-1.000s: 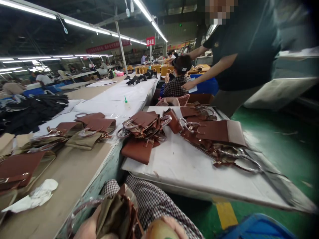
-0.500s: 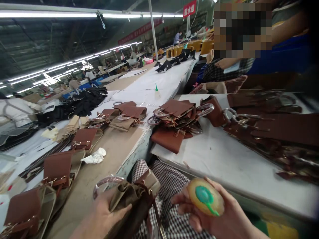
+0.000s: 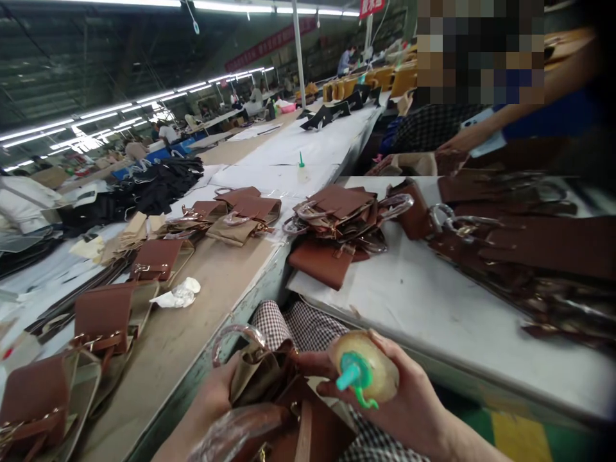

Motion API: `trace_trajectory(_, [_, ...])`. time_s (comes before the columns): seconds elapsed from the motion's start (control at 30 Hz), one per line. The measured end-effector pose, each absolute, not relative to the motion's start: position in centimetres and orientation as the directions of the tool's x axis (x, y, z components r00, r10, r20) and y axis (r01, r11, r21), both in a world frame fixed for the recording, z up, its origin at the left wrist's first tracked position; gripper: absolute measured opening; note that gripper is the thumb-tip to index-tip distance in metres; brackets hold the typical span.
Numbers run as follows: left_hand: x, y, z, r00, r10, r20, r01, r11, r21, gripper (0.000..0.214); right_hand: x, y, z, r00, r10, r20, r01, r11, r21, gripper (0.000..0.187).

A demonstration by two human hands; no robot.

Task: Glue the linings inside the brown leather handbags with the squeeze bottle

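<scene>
from my remote station i am noting a brown bag [image 3: 332,423] in the person's grip, low over a checkered lap [image 3: 272,324]. its olive lining [image 3: 253,372] is showing at the opening, and a handle [image 3: 235,330] in clear wrap is arching above it. the left hand [image 3: 219,388] is grasping the bag at the lined edge. the right hand [image 3: 409,385] is clasping a squeeze bottle [image 3: 380,372], its green nozzle [image 3: 350,377] pointing leftward and toward the camera. a right index fingertip is reaching the bag's far edge; whether it is touching, i cannot tell.

on the left, a brown-topped table [image 3: 202,301] is carrying a line of similar bags [image 3: 103,311], with crumpled white paper [image 3: 180,293] lying beside them. ahead, a heap of bags [image 3: 344,202] is resting on the near left corner of a white-topped table [image 3: 385,289]. beyond, another bottle [image 3: 302,172] with a green tip is standing upright. at upper right, a co-worker's arm [image 3: 524,119] is extending leftward.
</scene>
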State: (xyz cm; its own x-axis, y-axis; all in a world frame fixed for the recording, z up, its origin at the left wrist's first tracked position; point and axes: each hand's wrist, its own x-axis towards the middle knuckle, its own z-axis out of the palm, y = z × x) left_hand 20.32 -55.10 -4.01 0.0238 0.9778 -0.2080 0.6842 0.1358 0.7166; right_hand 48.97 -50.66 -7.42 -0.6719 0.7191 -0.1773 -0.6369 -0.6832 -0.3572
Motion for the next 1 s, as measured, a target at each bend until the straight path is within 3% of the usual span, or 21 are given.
trace_trajectory(0.13, [19.0, -55.0, -3.9, 0.036, 0.966, -0.255, 0.666, 0.167, 0.727, 0.085, 49.0, -49.4, -6.7, -0.694, 0.703, -0.153, -0.616, -0.691, -0.377, 0.040])
trace_trajectory(0.2, [19.3, -54.8, -3.7, 0.133, 0.955, -0.266, 0.645, 0.120, 0.754, 0.092, 49.0, -48.6, -6.1, -0.741, 0.662, -0.110, -0.572, -0.709, -0.412, 0.043])
trace_trajectory(0.33, [21.5, -54.4, -2.3, 0.457, 0.870, -0.183, 0.578, -0.135, 0.805, 0.085, 48.5, -46.8, -5.1, -0.779, 0.617, -0.108, -0.504, -0.720, -0.478, 0.035])
trace_trajectory(0.47, [23.0, -54.1, -2.0, 0.560, 0.823, -0.095, 0.553, -0.286, 0.783, 0.066, 47.4, -46.2, -5.2, -0.876, 0.474, -0.089, -0.404, -0.822, -0.400, 0.044])
trace_trajectory(0.6, [22.5, -54.3, -3.7, 0.567, 0.821, 0.068, 0.492, -0.404, 0.771, 0.075, 46.8, -46.2, -6.3, -0.902, 0.431, -0.041, -0.397, -0.862, -0.314, 0.061])
trace_trajectory(0.7, [22.1, -54.7, -4.8, 0.524, 0.846, 0.096, 0.521, -0.408, 0.750, 0.057, 47.6, -45.8, -7.1, -0.862, 0.507, -0.022, -0.476, -0.822, -0.313, 0.062])
trace_trajectory(0.8, [21.5, -55.2, -5.2, 0.455, 0.880, 0.140, 0.528, -0.393, 0.753, 0.043, 49.4, -45.3, -7.8, -0.764, 0.638, -0.097, -0.576, -0.741, -0.346, 0.049])
trace_trajectory(0.9, [19.7, -55.9, -4.9, 0.305, 0.949, 0.085, 0.603, -0.262, 0.753, 0.036, 51.2, -45.3, -8.7, -0.656, 0.716, -0.238, -0.615, -0.691, -0.380, 0.037])
trace_trajectory(1.0, [16.5, -56.3, -3.7, 0.170, 0.982, -0.082, 0.604, -0.038, 0.796, 0.023, 51.9, -46.1, -9.0, -0.581, 0.732, -0.354, -0.558, -0.676, -0.482, 0.042])
